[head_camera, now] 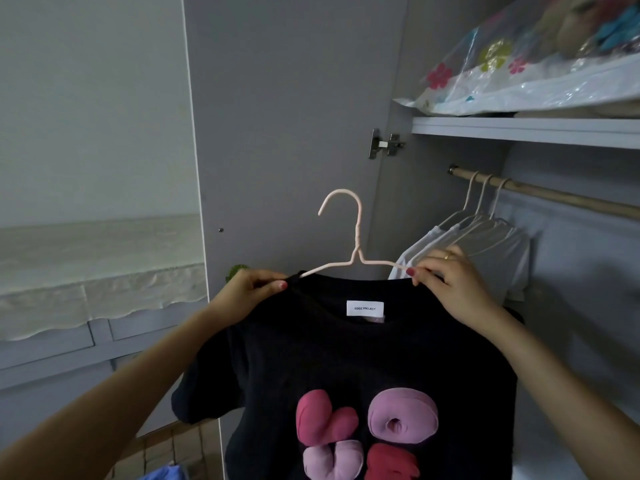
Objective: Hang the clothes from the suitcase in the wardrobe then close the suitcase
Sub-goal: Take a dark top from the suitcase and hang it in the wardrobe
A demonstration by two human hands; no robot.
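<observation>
Before an open grey wardrobe [450, 202], a black T-shirt [346, 358] is held up on a pale pink wire hanger [349, 233], away from the rail. The shirt's left shoulder seam is pinched between thumb and curled fingers of the left hand [249, 289], and the collar and hanger arm on the other side are pinched by the right hand [446, 282], on which a ring is worn. A white label is seen inside the collar, and padded pink, lilac and red shapes are sewn on the front. Behind the right hand, white garments [485, 251] are hung on three similar hangers from a wooden rail [554, 195]. Above the rail a grey shelf [519, 129] is fitted, on which a clear plastic bag [519, 74] with flower prints is laid. The opened wardrobe door [284, 116] is seen behind the hanger, with a metal hinge [384, 144] at its right edge. At the left, a plain pale wall [86, 98] is seen above a grey unit draped with a pale lace-edged cloth [97, 271]. Wooden flooring and a scrap of blue fabric are glimpsed at the bottom left.
</observation>
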